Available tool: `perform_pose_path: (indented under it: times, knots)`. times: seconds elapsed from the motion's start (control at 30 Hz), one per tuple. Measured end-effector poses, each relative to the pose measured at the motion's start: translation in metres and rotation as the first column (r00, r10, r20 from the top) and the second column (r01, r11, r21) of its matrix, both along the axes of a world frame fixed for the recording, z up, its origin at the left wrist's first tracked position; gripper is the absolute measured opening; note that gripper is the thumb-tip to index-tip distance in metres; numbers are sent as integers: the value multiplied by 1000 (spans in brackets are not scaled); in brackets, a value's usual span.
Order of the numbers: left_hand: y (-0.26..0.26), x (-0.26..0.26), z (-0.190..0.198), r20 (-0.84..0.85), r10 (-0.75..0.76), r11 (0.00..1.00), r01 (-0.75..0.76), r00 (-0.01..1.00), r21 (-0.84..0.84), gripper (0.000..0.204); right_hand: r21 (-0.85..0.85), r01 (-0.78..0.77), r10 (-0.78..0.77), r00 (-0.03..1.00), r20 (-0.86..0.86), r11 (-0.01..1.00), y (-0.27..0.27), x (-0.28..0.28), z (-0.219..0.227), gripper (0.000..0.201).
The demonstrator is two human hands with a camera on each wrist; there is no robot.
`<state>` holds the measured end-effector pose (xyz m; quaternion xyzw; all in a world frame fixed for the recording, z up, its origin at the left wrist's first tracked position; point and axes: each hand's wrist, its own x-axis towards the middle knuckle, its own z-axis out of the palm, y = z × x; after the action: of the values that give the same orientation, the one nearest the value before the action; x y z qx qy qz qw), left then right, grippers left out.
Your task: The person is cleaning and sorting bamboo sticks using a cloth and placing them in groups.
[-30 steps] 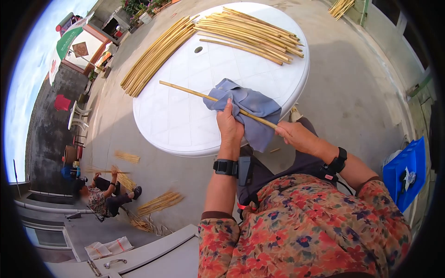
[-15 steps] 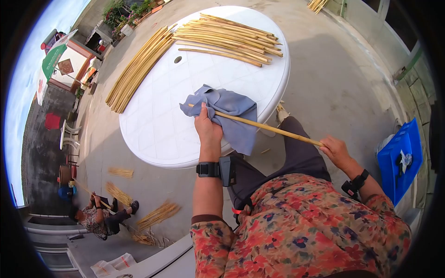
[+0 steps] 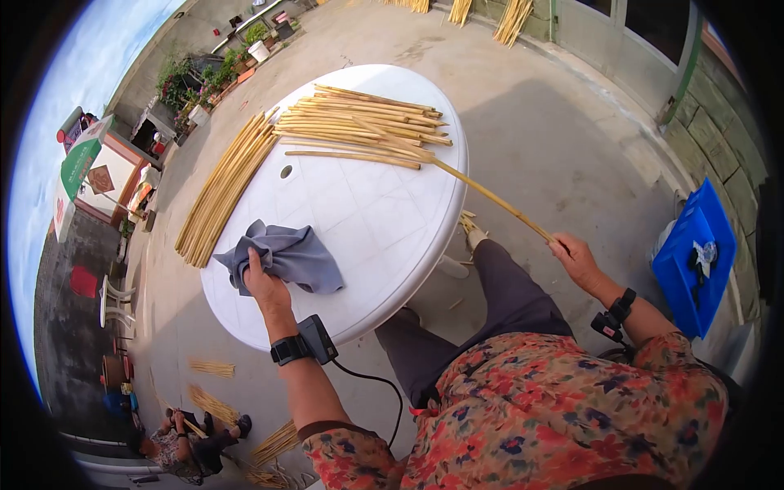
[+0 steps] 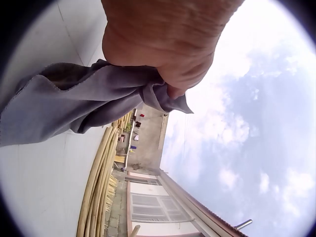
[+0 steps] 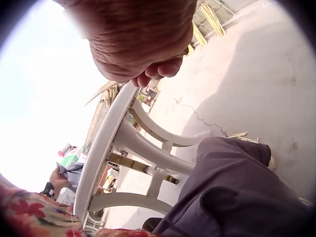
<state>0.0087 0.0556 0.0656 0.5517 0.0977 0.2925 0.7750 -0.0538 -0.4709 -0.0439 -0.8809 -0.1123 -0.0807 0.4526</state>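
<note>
My left hand [image 3: 267, 286] grips a crumpled blue-grey cloth [image 3: 300, 260] over the near left part of the white round table [image 3: 359, 216]. In the left wrist view the cloth [image 4: 74, 106] hangs from under the curled hand [image 4: 163, 39]. Out past the table's right edge, my right hand [image 3: 576, 260] holds one end of a long yellow bamboo stick [image 3: 498, 202]. The stick's far end overlaps a stack of similar sticks [image 3: 351, 122] on the table. The right wrist view shows curled fingers [image 5: 168, 68], with most of the stick hidden behind the hand.
A second bundle of sticks [image 3: 229, 192] lies along the table's left edge. A blue crate [image 3: 694, 261] stands to my right. Another person [image 3: 184, 445] sits at lower left among stick bundles on the ground. More bundles [image 3: 513, 20] lean by the far wall.
The stick has come out of the cloth and swung up toward the stack with my right hand. My left hand has moved left with the cloth, away from the stick.
</note>
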Motion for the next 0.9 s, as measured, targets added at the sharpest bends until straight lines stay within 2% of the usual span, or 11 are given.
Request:
perform_pose_path:
  times: [0.07,0.1,0.13,0.17,0.2,0.27,0.33,0.43,0.6,0.7,0.9]
  knots:
    - [6,8,-6,33,43,999,-43,999,-2,33,40,13,-13,1000,8,999,17,19,12,19]
    - [18,9,-14,-194,137,936,-63,972,346,37,118,10,-8,1000,-18,993,26,26,18,19]
    - [23,4,-16,-367,297,760,14,881,649,41,199,9,1,999,-51,980,38,31,23,20]
    - [13,-1,-32,-328,503,324,177,799,929,49,200,9,-1,999,-39,980,46,39,32,20]
    - [0,-9,-39,-382,514,321,241,768,916,53,206,-10,21,998,-54,978,54,43,42,22]
    - [-24,-20,-50,-372,603,156,352,706,923,54,211,-23,39,997,-69,977,70,51,60,25]
    - [-30,-21,-58,-404,594,184,372,696,910,54,148,-156,159,987,-4,977,81,60,76,28]
    - [-30,-16,-62,-417,594,195,380,688,904,53,83,-195,196,981,0,977,87,69,83,29]
    - [-14,-17,-70,-388,600,131,392,700,910,55,13,-227,226,973,49,974,101,87,97,29]
    - [-8,-18,-69,-395,552,136,388,734,911,56,-44,-238,241,967,84,970,113,110,109,28]
    - [-15,-24,-51,-509,505,176,494,697,851,62,-125,-259,284,923,262,958,142,154,120,28]
